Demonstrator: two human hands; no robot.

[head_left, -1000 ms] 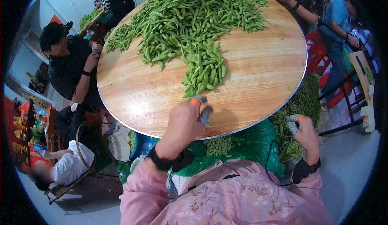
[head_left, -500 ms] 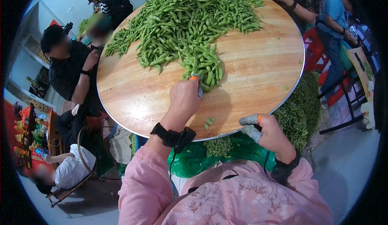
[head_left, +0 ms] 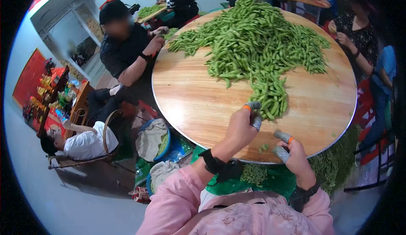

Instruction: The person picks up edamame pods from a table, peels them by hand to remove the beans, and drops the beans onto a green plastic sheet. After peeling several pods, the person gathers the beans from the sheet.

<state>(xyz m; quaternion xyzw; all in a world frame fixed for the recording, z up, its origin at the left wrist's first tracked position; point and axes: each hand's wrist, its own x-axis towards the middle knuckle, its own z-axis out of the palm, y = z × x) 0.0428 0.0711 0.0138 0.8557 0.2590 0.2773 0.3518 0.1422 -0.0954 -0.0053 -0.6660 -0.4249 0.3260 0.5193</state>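
Green soybean pods (head_left: 253,45) lie heaped on a round wooden table (head_left: 190,104), with a tongue of pods reaching toward me. At the near tip of that tongue is my left hand (head_left: 240,129), its fingers curled, grey covers on the fingertips; whatever they hold is hidden. My right hand (head_left: 296,157) is at the table's near edge, covered thumb and forefinger apart with nothing visible between them. A few shelled beans (head_left: 263,147) rest on the wood beside it. Below the edge, more shelled beans (head_left: 254,174) lie on green plastic (head_left: 281,181) over my lap.
A person in black (head_left: 127,45) sits at the table's left, another in a dark patterned top (head_left: 361,36) at its right. Blue tubs with cloths (head_left: 152,140) stand on the floor at left. More pods (head_left: 336,161) are piled at lower right. A person reclines in a chair (head_left: 112,129).
The view has swung left and up, so the table appears farther right and lower. My hands are now nearer each other. The left still sits at the pods' near tip.
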